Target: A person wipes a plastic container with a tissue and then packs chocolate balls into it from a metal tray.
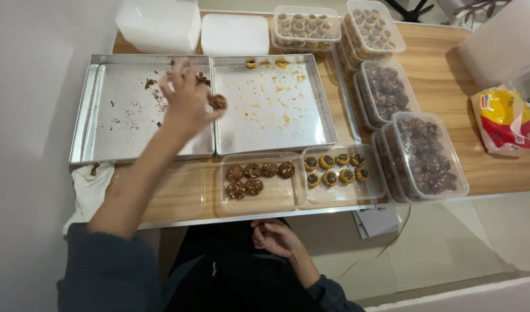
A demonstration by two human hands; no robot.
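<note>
My left hand point(187, 101) reaches over the left metal baking tray point(109, 124) and pinches a small brown chocolate cookie point(217, 101) at its fingertips, near the seam with the right metal tray point(265, 124). My right hand point(274, 237) rests loosely curled on my lap below the table edge, holding nothing. In front of the trays a clear plastic container point(276, 199) holds several brown cookies, and a second clear container point(369, 190) beside it holds several yellow cookies with dark centres.
Several filled lidded cookie containers point(429, 153) are stacked along the right side and the back. Empty white tubs point(161, 23) stand at the back left. A yellow and red bag point(504, 121) lies at the right. A white cloth point(88, 190) hangs off the left front edge.
</note>
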